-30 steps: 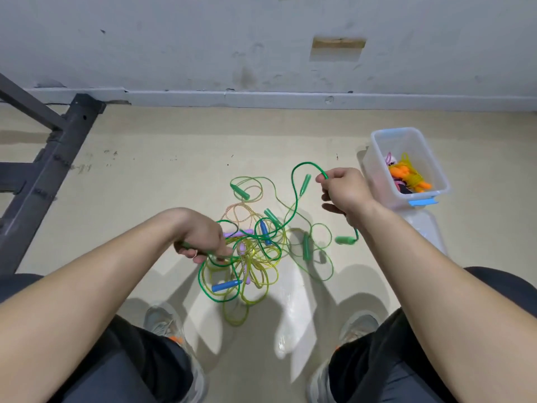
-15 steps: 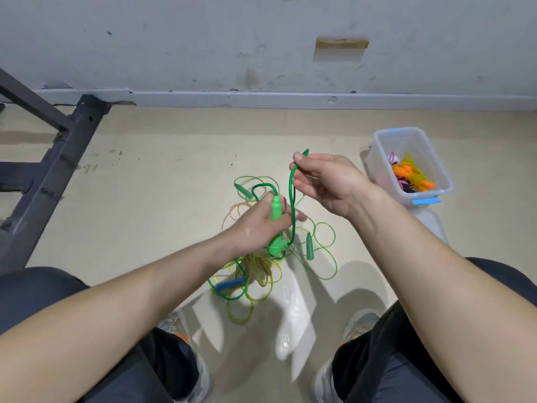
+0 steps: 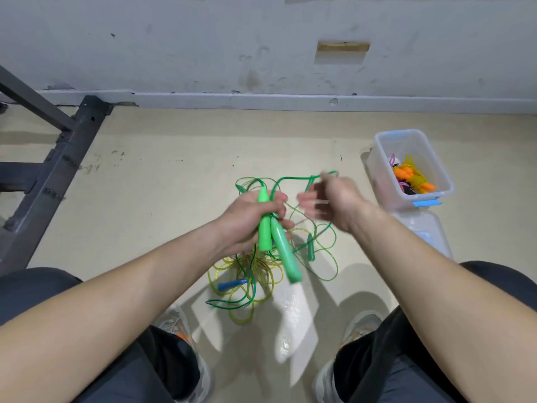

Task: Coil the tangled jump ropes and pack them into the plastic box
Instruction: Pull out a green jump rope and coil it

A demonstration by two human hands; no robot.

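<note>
Stiff green handles [image 3: 283,251], judged the surest hold, are being gripped by the left hand [image 3: 247,219] above the tangle [image 3: 261,266]. The light, limp cord [image 3: 293,178] is being led to the blurred right hand [image 3: 340,202], whose grip cannot be told.

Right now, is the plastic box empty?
No, the plastic box already holds a coiled yellow rope with orange handles.
</note>
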